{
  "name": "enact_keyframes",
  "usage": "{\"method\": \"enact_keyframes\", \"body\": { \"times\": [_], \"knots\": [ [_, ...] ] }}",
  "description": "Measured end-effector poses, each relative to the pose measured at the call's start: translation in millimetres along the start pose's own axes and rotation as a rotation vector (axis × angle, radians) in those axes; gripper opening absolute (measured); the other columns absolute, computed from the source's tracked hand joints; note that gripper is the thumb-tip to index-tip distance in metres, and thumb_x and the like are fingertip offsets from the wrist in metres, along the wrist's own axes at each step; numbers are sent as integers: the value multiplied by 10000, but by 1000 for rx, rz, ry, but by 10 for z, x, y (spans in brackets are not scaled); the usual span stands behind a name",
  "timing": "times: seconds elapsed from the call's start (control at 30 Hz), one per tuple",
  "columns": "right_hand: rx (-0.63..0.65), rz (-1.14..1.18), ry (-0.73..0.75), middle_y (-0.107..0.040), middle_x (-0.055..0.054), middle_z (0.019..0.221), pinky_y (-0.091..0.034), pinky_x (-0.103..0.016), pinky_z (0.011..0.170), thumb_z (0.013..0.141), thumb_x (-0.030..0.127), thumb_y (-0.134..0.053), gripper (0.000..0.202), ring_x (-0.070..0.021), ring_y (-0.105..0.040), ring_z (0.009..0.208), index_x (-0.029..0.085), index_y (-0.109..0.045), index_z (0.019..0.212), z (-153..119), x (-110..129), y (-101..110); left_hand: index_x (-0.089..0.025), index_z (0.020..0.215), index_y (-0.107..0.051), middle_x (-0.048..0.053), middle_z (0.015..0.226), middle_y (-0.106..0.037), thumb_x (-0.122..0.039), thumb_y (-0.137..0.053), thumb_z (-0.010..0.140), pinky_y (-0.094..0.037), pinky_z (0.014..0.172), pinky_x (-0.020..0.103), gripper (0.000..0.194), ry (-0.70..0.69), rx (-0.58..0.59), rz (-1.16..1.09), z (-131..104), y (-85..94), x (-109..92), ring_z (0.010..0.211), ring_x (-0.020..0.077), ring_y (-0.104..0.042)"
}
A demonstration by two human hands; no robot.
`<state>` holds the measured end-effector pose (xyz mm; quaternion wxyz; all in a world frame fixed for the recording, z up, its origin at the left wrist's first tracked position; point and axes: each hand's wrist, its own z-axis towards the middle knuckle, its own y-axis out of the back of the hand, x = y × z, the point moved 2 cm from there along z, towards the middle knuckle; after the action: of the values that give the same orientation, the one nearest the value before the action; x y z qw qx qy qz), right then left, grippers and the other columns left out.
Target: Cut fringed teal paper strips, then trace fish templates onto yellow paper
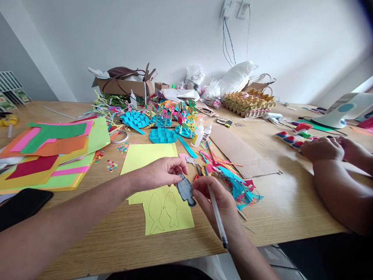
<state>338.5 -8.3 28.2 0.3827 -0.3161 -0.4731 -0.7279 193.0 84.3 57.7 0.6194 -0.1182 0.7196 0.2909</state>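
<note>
A small grey fish-shaped cutout with dark edges is held between both hands above yellow paper. My left hand pinches its upper left end. The fingertips of my right hand grip its right side, and a white pen rests in the same hand, its dark end pointing down toward me. Two fish outlines are drawn on the yellow paper, just below and left of the cutout. A larger yellow sheet lies behind. Near my right fingers, scissors are partly hidden.
Coloured paper and a black phone lie left. Glue bottles, blue woven pieces and fish decorations stand behind. Paper scraps and cardboard lie right. Another person's hands are at the far right.
</note>
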Motion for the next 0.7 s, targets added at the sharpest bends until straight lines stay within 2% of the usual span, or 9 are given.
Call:
{"method": "enact_keyframes", "body": {
  "times": [0.17,0.4,0.57,0.7],
  "knots": [
    [21,48,-53,-539,12,633,-404,-207,479,745,214,-523,31,-108,-498,527,192,-504,756,-48,-17,-85,-177,754,-471,-49,669,-485,-96,-515,677,-332,467,181,120,21,-3,-47,-13,-67,93,587,79,-455],
    [16,25,-118,-491,42,562,-380,-191,446,748,210,-526,41,-98,-466,477,191,-510,780,-144,-170,-146,-162,734,-501,-45,630,-497,-107,-520,662,-349,464,181,93,83,23,-52,42,-145,263,570,85,-471],
    [-59,-13,-78,-529,45,592,-418,-191,466,756,179,-518,217,-106,-525,492,195,-494,972,-288,-279,-172,-161,729,-508,-50,604,-499,-89,-524,658,-365,460,178,102,113,34,-36,125,-231,398,546,85,-483],
    [-8,-95,-49,-562,27,620,-415,-188,484,758,154,-509,152,-103,-533,511,200,-539,899,-378,-298,-176,-154,727,-522,-55,580,-496,-89,-521,669,-382,460,180,87,137,65,17,176,-316,470,517,83,-479]
  ]
}}
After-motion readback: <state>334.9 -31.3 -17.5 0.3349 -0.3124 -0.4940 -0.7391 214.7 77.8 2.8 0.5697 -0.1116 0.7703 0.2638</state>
